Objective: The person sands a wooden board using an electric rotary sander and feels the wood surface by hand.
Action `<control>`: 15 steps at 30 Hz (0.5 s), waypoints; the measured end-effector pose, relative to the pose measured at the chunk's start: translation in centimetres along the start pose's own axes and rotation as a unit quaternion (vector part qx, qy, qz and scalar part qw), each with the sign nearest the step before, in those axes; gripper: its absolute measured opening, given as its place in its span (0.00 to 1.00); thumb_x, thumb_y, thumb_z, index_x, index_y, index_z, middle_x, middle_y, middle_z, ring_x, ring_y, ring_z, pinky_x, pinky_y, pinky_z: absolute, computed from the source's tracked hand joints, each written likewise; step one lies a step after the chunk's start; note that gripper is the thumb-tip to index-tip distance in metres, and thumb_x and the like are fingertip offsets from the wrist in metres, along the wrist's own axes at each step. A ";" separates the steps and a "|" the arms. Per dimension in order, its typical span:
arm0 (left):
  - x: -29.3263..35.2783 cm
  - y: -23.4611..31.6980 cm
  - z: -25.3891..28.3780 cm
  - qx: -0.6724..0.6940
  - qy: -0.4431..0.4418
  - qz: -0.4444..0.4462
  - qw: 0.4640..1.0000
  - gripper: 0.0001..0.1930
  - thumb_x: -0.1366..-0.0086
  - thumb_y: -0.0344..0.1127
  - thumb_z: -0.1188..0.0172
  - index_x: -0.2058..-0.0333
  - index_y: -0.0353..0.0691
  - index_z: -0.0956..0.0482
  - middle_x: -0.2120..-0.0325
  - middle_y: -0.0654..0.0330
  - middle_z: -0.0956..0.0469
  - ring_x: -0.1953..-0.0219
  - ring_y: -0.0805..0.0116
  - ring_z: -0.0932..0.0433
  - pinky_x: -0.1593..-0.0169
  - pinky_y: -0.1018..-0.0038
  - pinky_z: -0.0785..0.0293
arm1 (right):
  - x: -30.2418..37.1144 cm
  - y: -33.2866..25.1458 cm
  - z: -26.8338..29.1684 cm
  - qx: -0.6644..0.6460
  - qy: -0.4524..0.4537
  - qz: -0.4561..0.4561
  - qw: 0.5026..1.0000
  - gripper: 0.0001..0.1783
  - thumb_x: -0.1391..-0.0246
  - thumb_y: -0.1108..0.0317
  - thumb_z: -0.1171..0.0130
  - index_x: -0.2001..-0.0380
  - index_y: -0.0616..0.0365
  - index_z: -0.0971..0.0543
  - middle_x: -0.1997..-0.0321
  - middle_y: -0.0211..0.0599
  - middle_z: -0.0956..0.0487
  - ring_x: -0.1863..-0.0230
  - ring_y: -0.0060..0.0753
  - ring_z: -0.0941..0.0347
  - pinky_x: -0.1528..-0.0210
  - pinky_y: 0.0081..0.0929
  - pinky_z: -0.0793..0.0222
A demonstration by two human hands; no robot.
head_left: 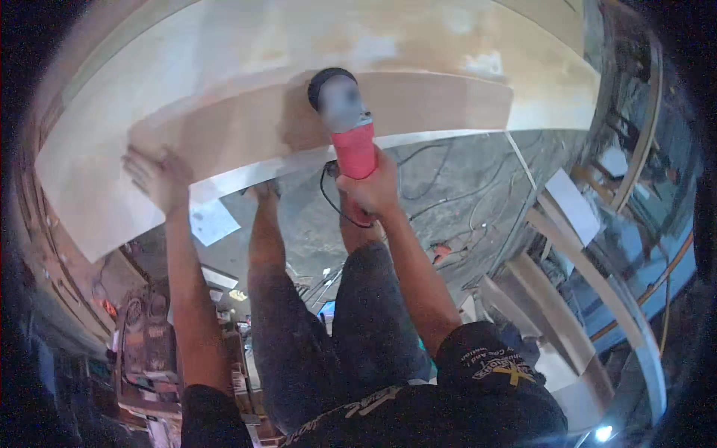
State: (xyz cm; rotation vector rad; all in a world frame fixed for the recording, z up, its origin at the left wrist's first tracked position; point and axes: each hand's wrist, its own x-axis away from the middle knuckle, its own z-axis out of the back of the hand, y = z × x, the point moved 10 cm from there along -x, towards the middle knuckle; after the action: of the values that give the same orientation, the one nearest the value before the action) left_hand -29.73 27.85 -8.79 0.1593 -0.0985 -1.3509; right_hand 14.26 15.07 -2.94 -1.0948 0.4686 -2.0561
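Observation:
My right hand (379, 187) is wrapped round the red body of an angle grinder (352, 149). Its grey head and round black disc lie against a long, light-brown strip of board (437, 101); the contact under the disc is hidden. A thin dark cord loops down from the tool beside my wrist. My left hand (158, 178), slightly blurred, rests on the left part of the strip with its fingers spread. Beneath the strip is a large pale sheet (299, 33), whose near edge curves past both hands.
Below the sheet, a grey floor (314, 220) carries several loose cables and a white paper-like piece (214, 222). Curved wooden strips (597, 280) lean at the right. Dark equipment (146, 328) stands at the lower left. My legs are under the work.

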 end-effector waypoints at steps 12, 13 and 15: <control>-1.2 -0.8 -4.2 -0.022 0.010 0.011 1.000 0.51 0.28 0.71 0.60 0.26 0.28 0.53 0.24 0.37 0.56 0.22 0.41 0.59 0.22 0.52 0.62 | -5.3 24.8 31.7 -0.139 0.136 -0.155 0.969 0.16 0.61 0.67 0.28 0.66 0.59 0.20 0.73 0.30 0.19 0.72 0.32 0.21 0.67 0.33 0.23; -1.8 -1.6 -3.6 -0.019 0.021 0.003 1.000 0.50 0.27 0.70 0.61 0.26 0.27 0.53 0.24 0.37 0.56 0.22 0.40 0.58 0.22 0.51 0.61 | -5.9 25.4 32.6 -0.148 0.133 -0.157 0.967 0.16 0.61 0.67 0.28 0.66 0.59 0.20 0.73 0.30 0.19 0.72 0.32 0.21 0.67 0.33 0.23; -3.8 -3.2 -2.5 -0.058 0.033 -0.028 0.997 0.50 0.27 0.70 0.61 0.26 0.26 0.53 0.24 0.36 0.56 0.22 0.39 0.57 0.22 0.51 0.61 | -6.9 26.4 33.6 -0.225 0.121 -0.157 0.954 0.15 0.60 0.69 0.29 0.67 0.59 0.20 0.73 0.30 0.20 0.73 0.31 0.23 0.68 0.33 0.25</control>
State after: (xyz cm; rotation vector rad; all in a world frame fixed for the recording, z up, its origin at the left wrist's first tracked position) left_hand -33.25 30.98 -11.74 0.1084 0.0402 -1.4029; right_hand 56.08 3.89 -3.78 -1.2433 0.9786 -2.4507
